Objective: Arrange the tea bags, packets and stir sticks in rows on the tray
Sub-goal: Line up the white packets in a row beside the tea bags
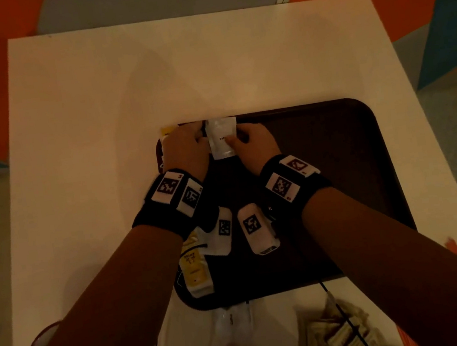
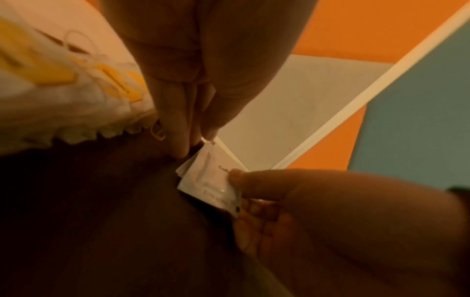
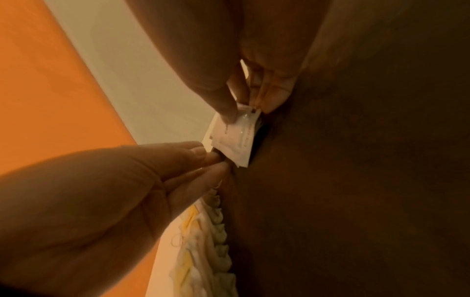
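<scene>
Right hand (image 1: pixel 257 144) pinches small white foil packet (image 1: pixel 221 137), thumb on top; left hand (image 1: pixel 186 149) fingertips nip its side edge, squaring it beside yellow-tagged tea bags (image 2: pixel 76 96) on dark brown tray (image 1: pixel 337 173)

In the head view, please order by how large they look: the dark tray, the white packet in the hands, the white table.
1. white table
2. dark tray
3. white packet, pinched by both hands
</scene>
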Demonstrator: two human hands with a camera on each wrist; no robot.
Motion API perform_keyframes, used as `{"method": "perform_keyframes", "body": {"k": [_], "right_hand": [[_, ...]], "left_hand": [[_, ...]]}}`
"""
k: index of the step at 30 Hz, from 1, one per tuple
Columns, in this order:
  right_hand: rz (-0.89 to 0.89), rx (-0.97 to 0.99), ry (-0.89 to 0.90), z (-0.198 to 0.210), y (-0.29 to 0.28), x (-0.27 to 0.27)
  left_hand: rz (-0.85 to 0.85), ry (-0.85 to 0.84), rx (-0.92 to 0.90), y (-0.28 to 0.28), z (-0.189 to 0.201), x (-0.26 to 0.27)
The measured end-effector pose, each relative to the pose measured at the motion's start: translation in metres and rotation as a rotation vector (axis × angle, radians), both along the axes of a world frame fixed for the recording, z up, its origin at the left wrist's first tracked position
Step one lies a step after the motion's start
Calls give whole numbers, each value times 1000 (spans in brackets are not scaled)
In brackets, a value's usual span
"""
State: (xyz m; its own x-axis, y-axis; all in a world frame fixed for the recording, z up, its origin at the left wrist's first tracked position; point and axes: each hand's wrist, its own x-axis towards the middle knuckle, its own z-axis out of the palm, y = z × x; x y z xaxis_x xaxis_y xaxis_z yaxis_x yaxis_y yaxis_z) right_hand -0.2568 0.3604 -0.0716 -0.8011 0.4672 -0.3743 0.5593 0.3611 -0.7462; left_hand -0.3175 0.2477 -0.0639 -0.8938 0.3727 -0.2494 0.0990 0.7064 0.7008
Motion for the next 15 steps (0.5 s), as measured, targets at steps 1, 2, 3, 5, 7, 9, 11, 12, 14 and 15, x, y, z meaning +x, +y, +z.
{"method": "perform_keyframes", "body": {"k": [1, 2, 3, 5, 7, 9, 11, 12, 14, 15], "right_hand": [[-17, 11, -10, -1, 0, 2], [-37, 17, -17, -1, 0, 3], [-45, 22, -19, -1, 1, 5], [-20, 53, -29, -1, 2, 10], [52, 120, -37, -1, 2, 13], [145, 171, -51, 0, 2, 16], [196, 178, -69, 2, 0, 19], [200, 175, -78, 3, 0, 20], [193, 160, -94, 5, -1, 23], [196, 150, -105, 5, -1, 24]], "left_hand": [[15, -30, 21, -1, 0, 2], [19, -45, 38, -2, -1, 3], [14, -61, 42, -3, 1, 5], [-21, -68, 58, -5, 1, 9], [-45, -58, 75, -7, 2, 14], [-77, -44, 72, -8, 2, 19], [-95, -59, 55, -10, 0, 22], [-100, -63, 47, -11, -2, 23], [-96, -71, 3, -13, -3, 25], [-99, -73, -27, -14, -3, 26]]}}
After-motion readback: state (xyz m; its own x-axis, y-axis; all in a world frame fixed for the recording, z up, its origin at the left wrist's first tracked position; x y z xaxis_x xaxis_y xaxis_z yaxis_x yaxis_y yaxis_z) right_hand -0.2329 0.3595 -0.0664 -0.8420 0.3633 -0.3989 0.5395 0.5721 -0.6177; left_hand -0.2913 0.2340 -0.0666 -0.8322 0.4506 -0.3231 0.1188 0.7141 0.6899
